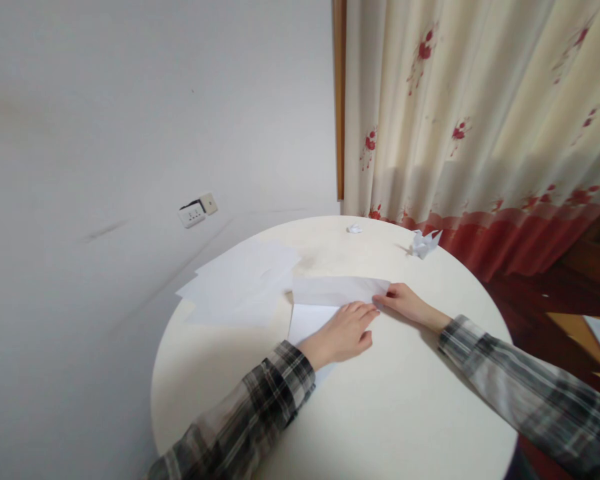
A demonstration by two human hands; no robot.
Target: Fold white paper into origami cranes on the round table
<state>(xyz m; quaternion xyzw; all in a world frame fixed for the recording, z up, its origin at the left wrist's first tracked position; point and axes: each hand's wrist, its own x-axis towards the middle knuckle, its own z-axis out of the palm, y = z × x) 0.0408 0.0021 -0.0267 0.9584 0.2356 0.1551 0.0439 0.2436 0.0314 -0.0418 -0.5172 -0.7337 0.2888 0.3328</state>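
A white sheet of paper (313,320) lies on the round table with its far part folded over toward me as a flap (337,289). My left hand (343,333) rests on the sheet just below the flap. Its fingers are stretched out and point right, and they cover part of the paper. My right hand (403,301) pinches the right end of the flap between thumb and fingers. The two hands are close together, with the left fingertips beside the right thumb. The sheet's near part is hidden beneath my left wrist and sleeve.
Several loose white sheets (245,283) overlap at the table's left side. A small crumpled paper piece (354,229) and a folded paper shape (424,244) sit near the far edge. The round white table (405,413) stands by a wall with a socket (192,215) and a flowered curtain (460,100).
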